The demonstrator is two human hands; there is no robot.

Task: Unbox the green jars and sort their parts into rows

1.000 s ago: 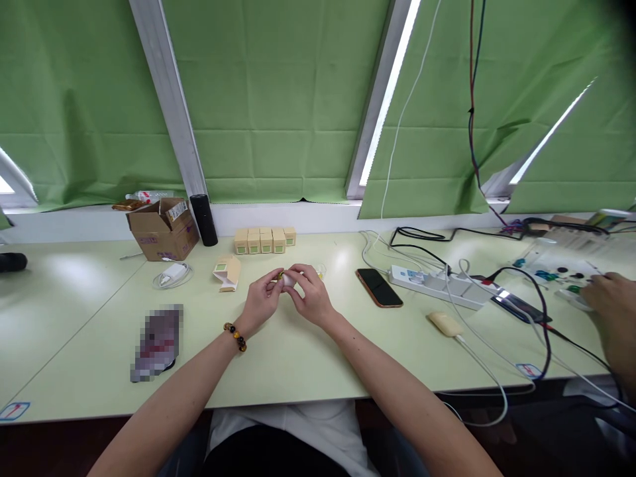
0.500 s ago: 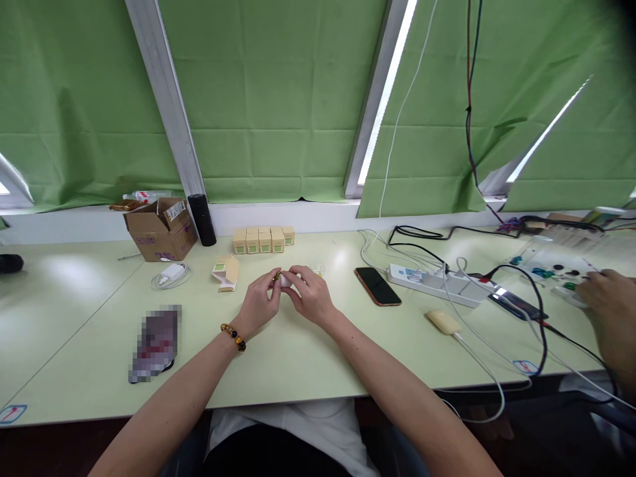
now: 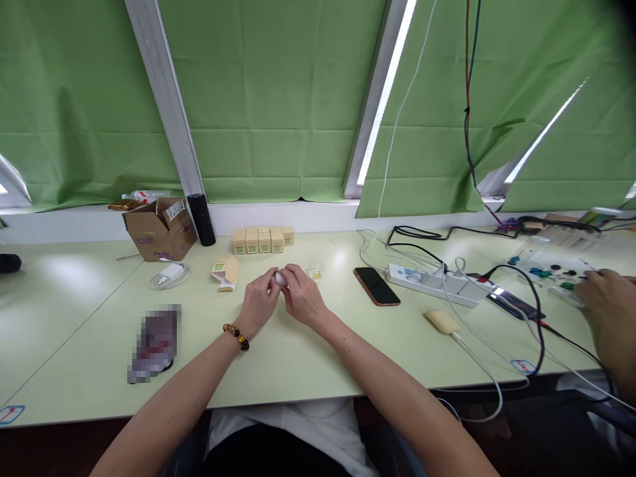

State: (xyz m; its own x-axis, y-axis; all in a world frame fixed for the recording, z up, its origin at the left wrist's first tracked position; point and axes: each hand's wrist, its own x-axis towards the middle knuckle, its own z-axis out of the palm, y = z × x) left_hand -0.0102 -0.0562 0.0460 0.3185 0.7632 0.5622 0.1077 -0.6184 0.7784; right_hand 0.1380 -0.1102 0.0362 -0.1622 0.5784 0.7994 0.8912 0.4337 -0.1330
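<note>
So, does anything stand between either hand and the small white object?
Nothing visible does: the left hand and right hand both hold the small white object. A clear item lies past the right hand, not between.

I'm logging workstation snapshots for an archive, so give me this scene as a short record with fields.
Left hand: fingers on a small white object; bead bracelet on the wrist
Right hand: fingers on the same object
Object's identity: cannot tell, mostly covered
Left of hands: open small carton
Beyond hands: row of small cartons
Right of hands: clear plastic piece, then smartphone, dark screen up
Farther right: white power strip; another person's hand
Back left: cardboard box beside black cylinder
</note>
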